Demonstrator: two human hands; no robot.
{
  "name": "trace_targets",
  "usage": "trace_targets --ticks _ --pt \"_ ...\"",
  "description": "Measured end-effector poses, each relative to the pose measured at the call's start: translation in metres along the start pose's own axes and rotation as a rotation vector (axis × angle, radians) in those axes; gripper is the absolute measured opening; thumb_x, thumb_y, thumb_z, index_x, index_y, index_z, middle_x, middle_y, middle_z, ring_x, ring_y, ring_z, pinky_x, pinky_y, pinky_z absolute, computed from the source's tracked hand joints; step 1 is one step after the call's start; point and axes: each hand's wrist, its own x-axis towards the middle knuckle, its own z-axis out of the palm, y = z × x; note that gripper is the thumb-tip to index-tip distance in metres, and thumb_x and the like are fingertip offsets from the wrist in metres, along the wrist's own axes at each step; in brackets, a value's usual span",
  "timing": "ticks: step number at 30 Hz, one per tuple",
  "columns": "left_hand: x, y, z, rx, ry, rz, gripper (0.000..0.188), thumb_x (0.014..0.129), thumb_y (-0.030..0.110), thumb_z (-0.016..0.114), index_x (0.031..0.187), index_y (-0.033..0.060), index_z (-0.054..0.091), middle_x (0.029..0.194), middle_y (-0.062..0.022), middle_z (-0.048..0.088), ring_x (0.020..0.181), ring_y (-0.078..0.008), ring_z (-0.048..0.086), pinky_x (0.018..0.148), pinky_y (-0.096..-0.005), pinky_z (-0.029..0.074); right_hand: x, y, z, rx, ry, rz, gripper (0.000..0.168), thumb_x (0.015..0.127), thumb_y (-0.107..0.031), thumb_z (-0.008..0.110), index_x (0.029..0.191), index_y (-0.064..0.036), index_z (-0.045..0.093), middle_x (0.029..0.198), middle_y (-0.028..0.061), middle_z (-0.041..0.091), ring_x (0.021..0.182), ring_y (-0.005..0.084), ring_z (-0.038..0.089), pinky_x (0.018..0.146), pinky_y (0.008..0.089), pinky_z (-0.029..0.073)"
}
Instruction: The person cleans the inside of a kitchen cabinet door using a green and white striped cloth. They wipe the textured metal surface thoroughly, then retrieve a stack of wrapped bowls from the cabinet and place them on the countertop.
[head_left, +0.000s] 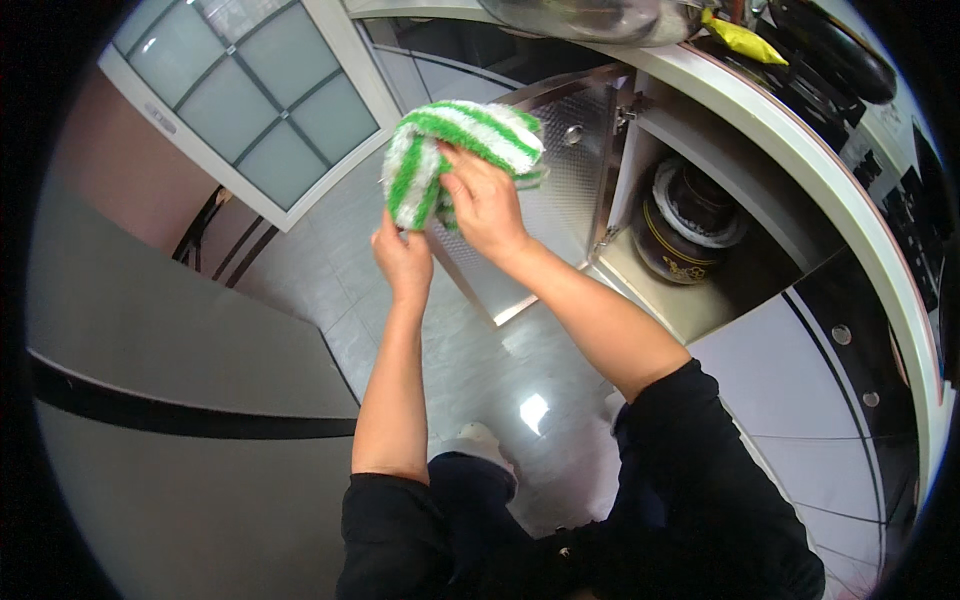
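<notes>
A fluffy green-and-white striped cloth (480, 124) is held up in front of me, folded over and drooping to the left. My left hand (403, 259) pinches its lower left corner between thumb and fingers. On the cloth's near side is my right hand (486, 202), its fingers gripping the folded fabric and the tips partly hidden in it. Behind and below the cloth stands an open cabinet door (559, 195) with a textured metallic inner face. Inside the cabinet, to the right, sits a dark glazed jar (679, 251) with gold decoration and a pale ring around its top.
A pale curved countertop (840, 127) runs along the right, bearing a black pan (832, 49), a yellow packet (746, 39) and a transparent vessel (600, 19). A large grey appliance or cabinet front (187, 330) fills the left. A frosted-glass door (255, 97) stands at the far left.
</notes>
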Motion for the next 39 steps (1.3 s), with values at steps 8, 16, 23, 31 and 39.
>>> trace_targets --ticks 8,16,23,31,39 --pt "0.003 0.015 -0.002 -0.065 -0.036 -0.069 0.017 0.089 0.015 0.058 0.1 0.0023 0.063 0.077 -0.0045 0.063 0.068 -0.0121 0.056 0.067 -0.0279 0.045 -0.012 0.066 -0.083 -0.086 0.37 0.221 0.03 0.091 -0.011 0.049 0.117 0.004 0.057 0.132 0.023 0.048 0.125 0.035 0.043 0.105 0.0379 0.031" --pt "-0.007 0.028 0.009 -0.134 -0.028 -0.098 0.017 0.091 0.015 0.057 0.1 0.0003 0.061 0.082 -0.0016 0.06 0.075 -0.0092 0.052 0.071 -0.0249 0.043 0.057 0.175 -0.092 -0.491 0.479 0.261 0.034 0.089 -0.018 0.049 0.108 0.01 0.05 0.115 0.0296 0.048 0.111 0.0437 0.044 0.101 0.0462 0.032" --pt "-0.031 0.039 0.004 -0.125 -0.042 -0.092 0.021 0.096 0.014 0.05 0.11 -0.0006 0.057 0.089 0.002 0.052 0.081 -0.0065 0.045 0.077 -0.0213 0.037 0.022 0.107 -0.06 -0.195 0.372 0.246 0.026 0.086 -0.011 0.053 0.108 0.002 0.05 0.109 0.0235 0.05 0.099 0.0423 0.051 0.084 0.0465 0.042" --pt "-0.021 0.03 0.004 -0.133 -0.07 -0.091 0.021 0.097 0.018 0.051 0.106 0.0002 0.057 0.085 0.0019 0.054 0.078 -0.0067 0.046 0.072 -0.0215 0.038 -0.048 0.044 -0.04 0.05 -0.082 0.288 0.05 0.088 -0.038 0.057 0.114 0.004 0.052 0.11 0.0234 0.054 0.103 0.0396 0.05 0.089 0.0442 0.04" --pt "-0.026 0.029 0.005 -0.078 -0.04 -0.082 0.025 0.097 0.021 0.051 0.109 0.001 0.056 0.082 0.0034 0.051 0.074 -0.0071 0.043 0.069 -0.0217 0.036 0.035 0.149 -0.105 -0.372 0.373 0.132 0.059 0.086 -0.036 0.055 0.121 0.011 0.045 0.128 0.031 0.043 0.121 0.0462 0.038 0.105 0.0495 0.028"
